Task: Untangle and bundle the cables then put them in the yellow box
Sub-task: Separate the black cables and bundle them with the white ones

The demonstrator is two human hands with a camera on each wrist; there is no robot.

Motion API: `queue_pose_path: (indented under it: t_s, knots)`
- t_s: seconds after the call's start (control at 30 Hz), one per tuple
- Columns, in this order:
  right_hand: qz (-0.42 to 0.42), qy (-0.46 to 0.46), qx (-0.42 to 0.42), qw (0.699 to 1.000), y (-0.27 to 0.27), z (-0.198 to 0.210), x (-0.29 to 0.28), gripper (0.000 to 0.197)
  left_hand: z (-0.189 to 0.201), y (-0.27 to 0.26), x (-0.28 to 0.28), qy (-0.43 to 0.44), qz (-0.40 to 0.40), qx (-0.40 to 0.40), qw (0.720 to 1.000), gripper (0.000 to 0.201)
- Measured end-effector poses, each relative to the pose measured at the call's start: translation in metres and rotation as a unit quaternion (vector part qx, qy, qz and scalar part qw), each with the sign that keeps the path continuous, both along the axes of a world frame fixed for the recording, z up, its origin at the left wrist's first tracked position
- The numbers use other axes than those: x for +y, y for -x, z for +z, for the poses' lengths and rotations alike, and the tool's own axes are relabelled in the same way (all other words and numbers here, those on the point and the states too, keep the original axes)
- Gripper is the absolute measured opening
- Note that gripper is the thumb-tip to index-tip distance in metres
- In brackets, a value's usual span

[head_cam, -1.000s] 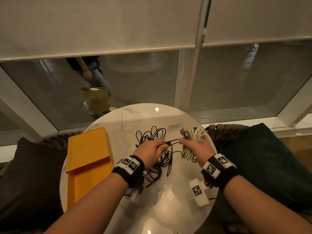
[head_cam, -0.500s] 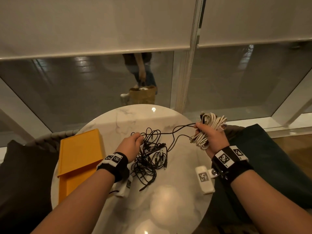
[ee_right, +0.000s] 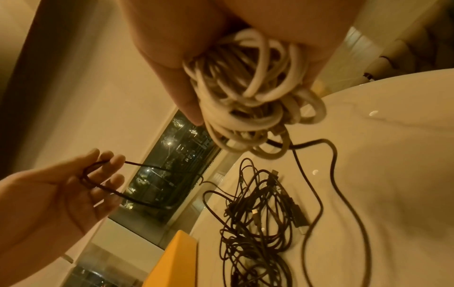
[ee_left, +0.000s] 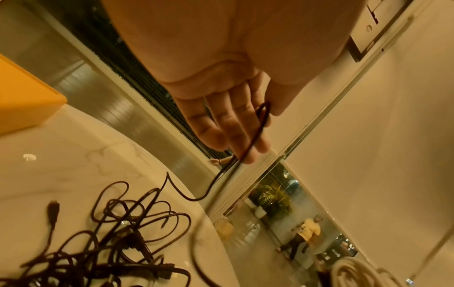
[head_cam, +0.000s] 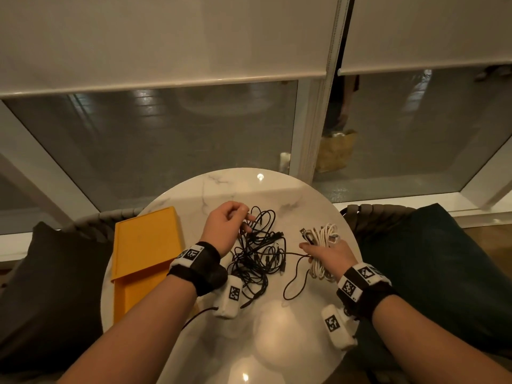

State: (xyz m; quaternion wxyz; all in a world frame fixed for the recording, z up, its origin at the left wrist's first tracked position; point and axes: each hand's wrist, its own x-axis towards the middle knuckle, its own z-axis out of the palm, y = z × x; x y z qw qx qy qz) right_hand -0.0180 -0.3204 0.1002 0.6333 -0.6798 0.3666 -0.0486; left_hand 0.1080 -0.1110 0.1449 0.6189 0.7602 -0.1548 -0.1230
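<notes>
A tangle of black cables (head_cam: 260,256) lies mid-table on the round marble table (head_cam: 277,328); it also shows in the wrist views (ee_left: 117,242) (ee_right: 255,223). My left hand (head_cam: 245,217) hovers over its far left edge, with one black strand looped round the fingers (ee_left: 245,143) (ee_right: 105,174). My right hand (head_cam: 318,253) grips a coiled white cable bundle (head_cam: 325,239) (ee_right: 253,108) at the table's right side. A black lead trails from that bundle across the marble. The yellow box (head_cam: 144,245) lies open at the left, its lid propped over it.
Dark cushioned chairs (head_cam: 432,273) flank the table on both sides. A large window with lowered blinds (head_cam: 166,37) stands just behind the far rim. Outside the glass a person walks past with a bag (head_cam: 335,151).
My right hand has come down and in toward the tangle with the white bundle. The black lead, stretched between the hands before, now lies slack. My left hand has lifted a strand.
</notes>
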Motion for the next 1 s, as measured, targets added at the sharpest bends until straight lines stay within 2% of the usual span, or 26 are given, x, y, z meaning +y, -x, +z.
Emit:
queue_pose_path:
  t_s: [0.07,0.13,0.17,0.27,0.33,0.43,0.47,0.57,0.6,0.67,0.73,0.77,0.8,0.9,1.0]
  knots:
    - [-0.004,-0.038,-0.017,0.999,-0.003,0.003,0.006,0.029,0.001,0.006,0.001,0.026,-0.026,-0.002,0.999,0.012]
    - [0.008,-0.099,-0.055,0.994,-0.006,0.008,0.013,0.047,0.002,0.014,0.001,0.048,-0.069,0.0,0.996,0.005]
    - [0.018,-0.128,-0.073,0.989,-0.009,0.011,0.018,0.054,0.003,0.018,0.0,0.052,-0.092,0.006,0.994,0.01]
    - [0.054,-0.199,-0.12,0.971,-0.02,0.023,0.033,0.05,-0.001,0.032,-0.001,0.038,-0.17,0.022,0.984,0.018]
    - [0.062,-0.224,-0.135,0.963,-0.026,0.028,0.041,0.055,-0.009,0.039,0.0,0.025,-0.21,0.023,0.977,0.021]
    - [0.068,-0.197,-0.144,0.967,-0.027,0.033,0.043,0.058,-0.017,0.043,0.004,0.01,-0.227,0.022,0.974,0.027]
    - [0.082,-0.184,-0.147,0.968,-0.026,0.034,0.043,0.051,-0.02,0.044,0.006,0.003,-0.23,0.021,0.973,0.029]
    - [0.104,-0.133,-0.143,0.975,-0.02,0.037,0.045,0.014,-0.022,0.044,0.008,-0.027,-0.241,-0.007,0.97,0.04]
    - [0.105,-0.11,-0.142,0.978,-0.019,0.037,0.046,0.01,-0.022,0.045,0.008,-0.038,-0.243,-0.012,0.969,0.041]
    - [0.097,-0.083,-0.148,0.981,-0.015,0.036,0.046,0.012,-0.021,0.046,0.006,-0.056,-0.252,-0.005,0.966,0.031]
    - [0.085,-0.074,-0.16,0.981,-0.012,0.036,0.042,0.02,-0.021,0.045,0.005,-0.051,-0.253,0.037,0.965,0.01]
    - [0.087,-0.066,-0.166,0.98,-0.01,0.036,0.04,0.026,-0.02,0.044,0.004,-0.047,-0.25,0.066,0.965,0.009]
    - [0.097,-0.05,-0.164,0.98,-0.008,0.036,0.037,0.031,-0.022,0.04,0.003,-0.058,-0.244,0.081,0.965,0.018]
    - [0.164,0.018,-0.159,0.973,0.0,0.041,0.031,0.031,-0.017,0.032,-0.007,-0.11,-0.221,0.065,0.967,0.029]
    - [0.203,0.063,-0.152,0.965,0.007,0.036,0.031,0.023,-0.002,0.027,-0.024,-0.04,-0.167,0.11,0.979,0.03]
